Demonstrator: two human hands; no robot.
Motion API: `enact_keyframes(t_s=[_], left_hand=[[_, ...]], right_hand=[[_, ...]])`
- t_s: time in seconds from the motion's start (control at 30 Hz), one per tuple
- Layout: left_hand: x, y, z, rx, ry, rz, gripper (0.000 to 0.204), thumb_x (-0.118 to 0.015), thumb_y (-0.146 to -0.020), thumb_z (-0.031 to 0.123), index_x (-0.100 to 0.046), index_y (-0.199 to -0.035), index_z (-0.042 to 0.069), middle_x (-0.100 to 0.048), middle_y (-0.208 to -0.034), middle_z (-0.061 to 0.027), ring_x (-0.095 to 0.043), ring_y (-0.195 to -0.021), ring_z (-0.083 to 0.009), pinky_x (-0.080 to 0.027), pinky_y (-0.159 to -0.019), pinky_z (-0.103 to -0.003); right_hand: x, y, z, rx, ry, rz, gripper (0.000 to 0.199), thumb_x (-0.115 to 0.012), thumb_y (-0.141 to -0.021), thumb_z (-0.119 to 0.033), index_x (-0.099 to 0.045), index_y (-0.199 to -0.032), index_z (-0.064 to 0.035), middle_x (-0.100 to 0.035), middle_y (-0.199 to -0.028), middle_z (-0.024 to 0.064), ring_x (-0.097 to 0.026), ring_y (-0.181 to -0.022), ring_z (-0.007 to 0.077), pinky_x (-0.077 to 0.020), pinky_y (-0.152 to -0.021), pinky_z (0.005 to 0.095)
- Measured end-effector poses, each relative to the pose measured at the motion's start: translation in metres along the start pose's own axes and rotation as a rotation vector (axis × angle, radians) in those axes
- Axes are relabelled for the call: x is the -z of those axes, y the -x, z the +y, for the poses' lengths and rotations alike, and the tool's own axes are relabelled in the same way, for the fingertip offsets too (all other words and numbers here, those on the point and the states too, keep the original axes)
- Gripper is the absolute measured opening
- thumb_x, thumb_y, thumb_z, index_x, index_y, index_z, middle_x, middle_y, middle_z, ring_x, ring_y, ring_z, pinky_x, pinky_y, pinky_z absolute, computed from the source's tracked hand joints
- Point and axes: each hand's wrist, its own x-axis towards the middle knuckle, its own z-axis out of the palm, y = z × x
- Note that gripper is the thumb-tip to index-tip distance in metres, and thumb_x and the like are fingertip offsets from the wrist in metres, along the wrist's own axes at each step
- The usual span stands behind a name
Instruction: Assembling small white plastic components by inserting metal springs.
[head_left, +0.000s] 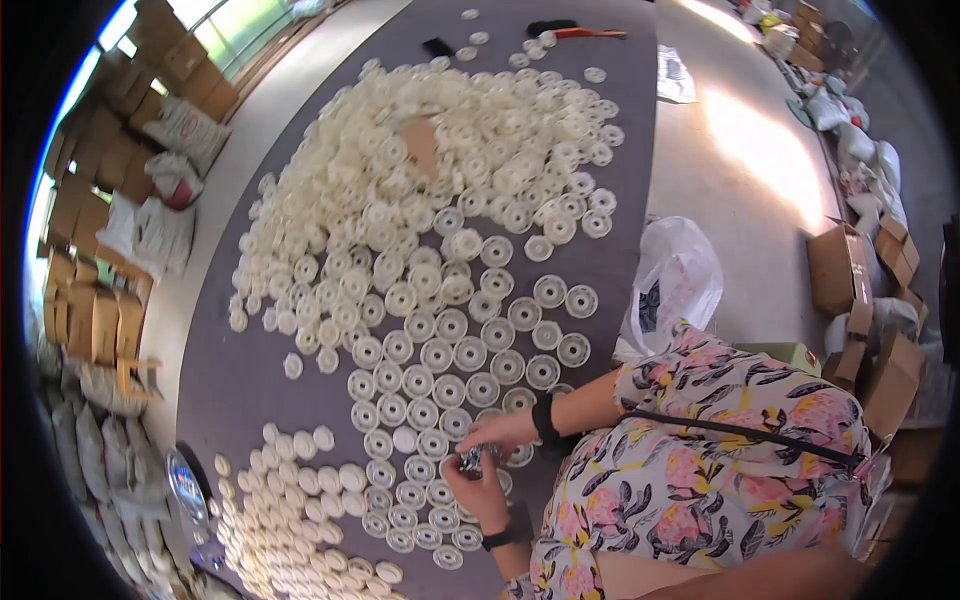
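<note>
My left hand (478, 497) is cupped with fingers curled around a cluster of small shiny silver pieces (472, 459), too small to name. My right hand (503, 431) reaches over it, fingers bent and close together at the cluster; what they pinch, if anything, is hidden. Both hands are above rows of round white plastic rings (449, 388) with hollow centres, laid flat on the grey table (275, 400). A plain white disc (404, 439) sits among these rings, left of my hands. Dark bands circle both my wrists.
A large heap of similar rings (340, 150) covers the table's far part. Cream round caps (290, 520) crowd the near left. An orange-handled tool (590, 33) lies at the far edge. A white plastic bag (675, 270) stands beside the table. Cartons (100, 310) and sacks line the walls.
</note>
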Motion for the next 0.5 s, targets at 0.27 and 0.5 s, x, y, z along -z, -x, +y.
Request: enact_keyframes(t_s=[0.27, 0.5], left_hand=[[-0.026, 0.005, 0.001, 0.219, 0.569, -0.001, 0.03, -0.062, -0.084, 0.017, -0.048, -0.1, -0.004, -0.053, -0.085, -0.0103, -0.053, -0.075, -0.0192, -0.044, -0.071, -0.031], [-0.019, 0.002, 0.01, 0.015, -0.127, -0.151, 0.032, -0.068, -0.078, 0.024, -0.051, -0.088, -0.002, -0.054, -0.078, -0.0157, -0.054, -0.068, -0.0297, -0.041, -0.061, -0.037]], right_hand=[[0.005, 0.041, -0.031, 0.146, 0.254, 0.157, 0.074, -0.072, -0.071, -0.047, -0.041, -0.119, -0.0009, -0.056, -0.1, 0.0131, -0.06, -0.073, 0.02, -0.0549, -0.058, 0.0344], [0.02, 0.038, -0.008, 0.411, 0.788, 0.314, 0.071, -0.068, -0.069, -0.053, -0.051, -0.116, -0.0019, -0.06, -0.106, 0.0178, -0.059, -0.096, 0.0282, -0.0458, -0.081, 0.0349]])
